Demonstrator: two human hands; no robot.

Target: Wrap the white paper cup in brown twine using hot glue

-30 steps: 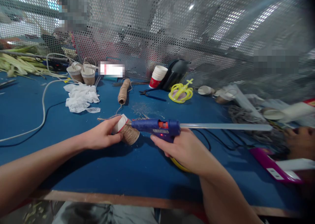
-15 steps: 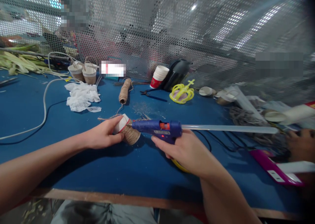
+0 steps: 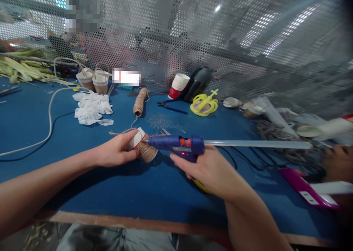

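My left hand [image 3: 121, 148] is closed round the white upper part of a paper cup [image 3: 147, 151], which lies tilted on its side. Twine is wound about the lower part of the cup, and a strand runs back to a twine roll [image 3: 140, 102]. In my right hand [image 3: 208, 168] is a blue hot glue gun [image 3: 176, 143] with a small red light on. A long clear glue stick [image 3: 256, 144] sticks out of its rear. The gun's nozzle is at the twine on the cup; whether it touches, I cannot tell.
Behind lie white gloves [image 3: 92, 107], pliers [image 3: 173, 107], stacked paper cups [image 3: 179, 85], a yellow crown [image 3: 204, 104] and twine-wrapped cups [image 3: 100, 85]. A magenta power strip [image 3: 310, 190] and black cords are at the right, with another person's hand [image 3: 339, 162] beyond. Perforated metal panels [image 3: 154, 30] stand behind the table.
Almost nothing differs. The glue gun has shifted very slightly, while my left hand and the cup stay in place.
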